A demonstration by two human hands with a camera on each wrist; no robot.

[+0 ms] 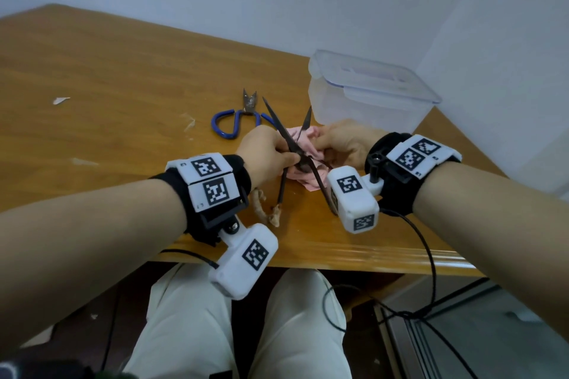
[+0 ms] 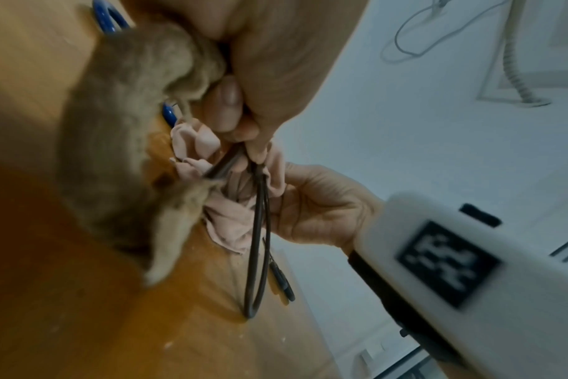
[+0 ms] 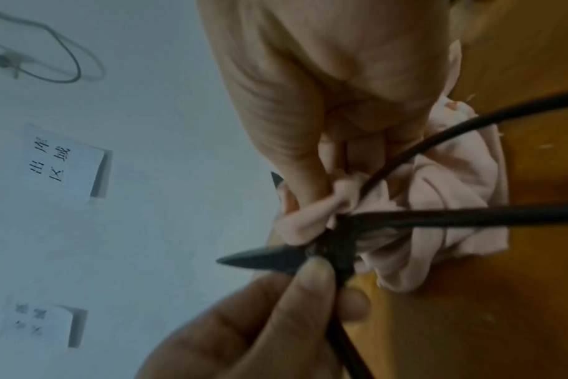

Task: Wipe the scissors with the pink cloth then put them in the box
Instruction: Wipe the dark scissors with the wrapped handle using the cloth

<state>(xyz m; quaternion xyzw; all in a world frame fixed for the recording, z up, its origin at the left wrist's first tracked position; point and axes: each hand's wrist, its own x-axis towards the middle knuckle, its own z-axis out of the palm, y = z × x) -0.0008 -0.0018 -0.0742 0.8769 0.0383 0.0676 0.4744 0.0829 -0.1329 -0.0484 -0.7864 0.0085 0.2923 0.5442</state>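
Dark metal scissors are held above the table with their blades spread apart and pointing away from me. My left hand pinches them at the pivot. A frayed beige strip hangs from the near handle. My right hand grips the bunched pink cloth against the right blade, just above the pivot. In the left wrist view the cloth sits behind the scissors' handle loop. The clear plastic box stands lidless behind my right hand.
A second pair of scissors with blue handles lies on the wooden table just beyond my left hand. Small paper scraps lie at the left. Walls close in behind and right of the box. The table's near edge is below my wrists.
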